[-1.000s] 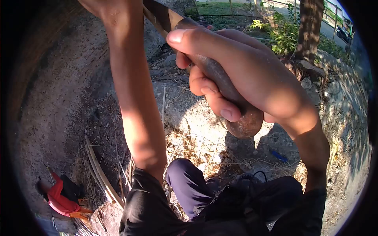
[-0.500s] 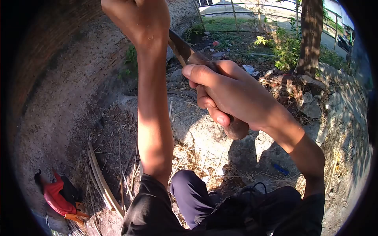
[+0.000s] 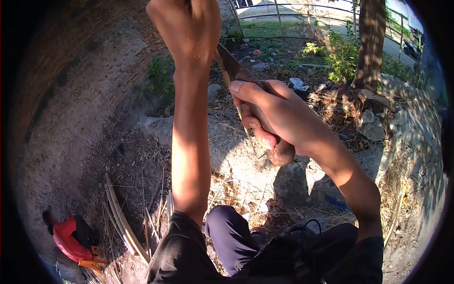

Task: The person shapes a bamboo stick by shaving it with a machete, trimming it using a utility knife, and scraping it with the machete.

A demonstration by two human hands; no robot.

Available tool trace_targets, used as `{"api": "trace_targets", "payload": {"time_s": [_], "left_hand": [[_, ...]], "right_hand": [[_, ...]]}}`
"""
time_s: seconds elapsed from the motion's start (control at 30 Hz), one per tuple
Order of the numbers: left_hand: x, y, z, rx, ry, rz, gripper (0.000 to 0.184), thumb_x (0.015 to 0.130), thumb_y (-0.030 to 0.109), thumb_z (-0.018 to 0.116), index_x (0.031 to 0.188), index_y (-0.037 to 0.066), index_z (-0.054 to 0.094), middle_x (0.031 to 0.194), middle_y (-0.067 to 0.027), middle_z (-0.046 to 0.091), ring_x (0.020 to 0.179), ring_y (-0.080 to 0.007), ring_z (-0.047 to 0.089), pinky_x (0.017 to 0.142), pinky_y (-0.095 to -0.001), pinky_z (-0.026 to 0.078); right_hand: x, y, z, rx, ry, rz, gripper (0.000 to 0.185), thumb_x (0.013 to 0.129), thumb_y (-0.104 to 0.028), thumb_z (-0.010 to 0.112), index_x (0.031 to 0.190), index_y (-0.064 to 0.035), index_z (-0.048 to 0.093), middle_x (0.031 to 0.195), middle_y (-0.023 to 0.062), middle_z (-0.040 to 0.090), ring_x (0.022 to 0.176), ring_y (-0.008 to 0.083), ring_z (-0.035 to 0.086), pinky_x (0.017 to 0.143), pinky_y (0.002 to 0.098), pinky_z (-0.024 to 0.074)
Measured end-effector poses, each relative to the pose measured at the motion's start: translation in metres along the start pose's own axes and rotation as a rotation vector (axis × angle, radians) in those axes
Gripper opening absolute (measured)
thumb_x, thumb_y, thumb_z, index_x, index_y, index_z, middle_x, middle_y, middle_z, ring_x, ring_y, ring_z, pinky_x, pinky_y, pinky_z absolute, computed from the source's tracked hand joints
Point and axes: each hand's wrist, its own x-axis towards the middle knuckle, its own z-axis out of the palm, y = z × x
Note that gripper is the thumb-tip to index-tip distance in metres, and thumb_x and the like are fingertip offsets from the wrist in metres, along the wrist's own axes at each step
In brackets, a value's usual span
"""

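My right hand [image 3: 283, 111] is wrapped round the rounded brown handle [image 3: 281, 154] of a long-bladed tool, its thumb lying along the top near the blade. The dark blade [image 3: 231, 64] runs up and left from that fist. Beside the blade, a thin light strip [image 3: 225, 71] slants down past my right fingers. My left hand [image 3: 191, 23] is raised at the top of the view, its back towards me and its fingers bent away at the far end of the blade. What those fingers hold is hidden.
Long pale strips [image 3: 122, 217] lie on the ground at lower left, near a seated person in red [image 3: 71, 239] on an orange seat. A tree trunk [image 3: 371, 45] stands at upper right. A blue object [image 3: 336, 203] lies on the ground beyond my knees.
My left hand has moved right and come further into view. My right hand, with the tool, has shifted slightly down and right. More of the thin strip now shows below the blade.
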Motion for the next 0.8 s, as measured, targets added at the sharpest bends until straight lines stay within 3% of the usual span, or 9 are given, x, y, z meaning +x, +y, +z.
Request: {"api": "trace_targets", "payload": {"time_s": [0.1, 0.2, 0.27, 0.3, 0.5, 0.57, 0.63, 0.67, 0.8], "left_hand": [[-0.004, 0.001, 0.000, -0.066, -0.016, -0.079, 0.044, 0.114, 0.036, 0.051, 0.077, 0.012, 0.046, 0.064, 0.0053, 0.035, 0.055, -0.0055, 0.029, 0.049, -0.0278, 0.026], [-0.015, 0.005, -0.007, 0.040, 0.103, -0.087, 0.031, 0.112, 0.035, 0.056, 0.101, 0.006, 0.060, 0.076, 0.0006, 0.052, 0.070, -0.0077, 0.047, 0.063, -0.0283, 0.041], [-0.024, 0.004, -0.037, 0.125, -0.029, -0.090, 0.026, 0.104, 0.024, 0.069, 0.111, 0.000, 0.062, 0.093, -0.0063, 0.066, 0.079, -0.0111, 0.062, 0.066, -0.0254, 0.049], [-0.030, 0.011, -0.046, 0.123, -0.008, -0.170, 0.029, 0.100, 0.022, 0.074, 0.115, 0.000, 0.062, 0.106, -0.0076, 0.068, 0.093, -0.0123, 0.064, 0.075, -0.0264, 0.049], [-0.104, 0.025, -0.108, 0.194, 0.259, -0.397, 0.026, 0.104, 0.023, 0.069, 0.116, 0.002, 0.060, 0.106, -0.0071, 0.065, 0.088, -0.0119, 0.057, 0.079, -0.0290, 0.045], [-0.134, 0.022, -0.123, 0.253, 0.331, -0.512, 0.026, 0.108, 0.027, 0.060, 0.115, 0.002, 0.059, 0.105, -0.0066, 0.064, 0.084, -0.0117, 0.052, 0.079, -0.0298, 0.044], [-0.161, 0.019, -0.133, 0.276, 0.350, -0.600, 0.026, 0.109, 0.028, 0.057, 0.115, 0.003, 0.059, 0.105, -0.0066, 0.064, 0.085, -0.0116, 0.051, 0.079, -0.0294, 0.044], [-0.174, 0.016, -0.139, 0.296, 0.354, -0.673, 0.026, 0.110, 0.029, 0.055, 0.114, 0.003, 0.059, 0.105, -0.0066, 0.064, 0.085, -0.0116, 0.051, 0.080, -0.0291, 0.043], [-0.225, 0.010, -0.155, 0.321, 0.416, -0.750, 0.031, 0.112, 0.034, 0.049, 0.110, 0.005, 0.060, 0.099, -0.0046, 0.062, 0.085, -0.0122, 0.052, 0.078, -0.0302, 0.042]], "right_hand": [[0.008, 0.004, 0.001, 0.020, -0.024, -0.034, 0.041, 0.106, -0.040, 0.058, 0.086, -0.0038, 0.053, 0.062, -0.0007, 0.051, 0.042, 0.0090, 0.048, 0.036, 0.0300, 0.0339], [0.019, 0.013, -0.005, -0.072, 0.015, -0.095, 0.041, 0.106, -0.039, 0.059, 0.086, -0.0039, 0.053, 0.062, -0.0010, 0.051, 0.042, 0.0092, 0.048, 0.037, 0.0285, 0.0345], [0.023, 0.016, -0.011, -0.064, 0.019, -0.072, 0.040, 0.106, -0.038, 0.059, 0.086, -0.0039, 0.053, 0.063, -0.0011, 0.051, 0.042, 0.0088, 0.047, 0.038, 0.0279, 0.0346], [0.023, 0.012, -0.013, -0.069, 0.020, -0.077, 0.040, 0.106, -0.038, 0.059, 0.086, -0.0039, 0.053, 0.063, -0.0011, 0.051, 0.042, 0.0088, 0.047, 0.038, 0.0279, 0.0346], [0.016, -0.010, -0.025, 0.011, 0.011, -0.093, 0.040, 0.105, -0.040, 0.060, 0.088, -0.0043, 0.054, 0.064, -0.0013, 0.051, 0.042, 0.0073, 0.044, 0.039, 0.0261, 0.0328], [0.020, -0.005, -0.027, -0.009, 0.048, -0.084, 0.040, 0.105, -0.041, 0.060, 0.088, -0.0047, 0.054, 0.064, -0.0014, 0.050, 0.042, 0.0073, 0.044, 0.040, 0.0261, 0.0332], [0.021, -0.010, -0.028, -0.039, 0.064, -0.066, 0.040, 0.105, -0.042, 0.058, 0.087, -0.0061, 0.055, 0.064, -0.0016, 0.049, 0.044, 0.0071, 0.045, 0.041, 0.0259, 0.0342], [0.022, -0.017, -0.025, -0.076, 0.084, -0.063, 0.041, 0.105, -0.046, 0.057, 0.099, -0.0054, 0.055, 0.064, -0.0027, 0.047, 0.040, 0.0041, 0.040, 0.037, 0.0223, 0.0313], [0.026, -0.018, -0.028, -0.095, 0.091, -0.021, 0.038, 0.104, -0.043, 0.058, 0.095, -0.0066, 0.055, 0.066, -0.0015, 0.049, 0.044, 0.0063, 0.044, 0.042, 0.0240, 0.0344]]}}
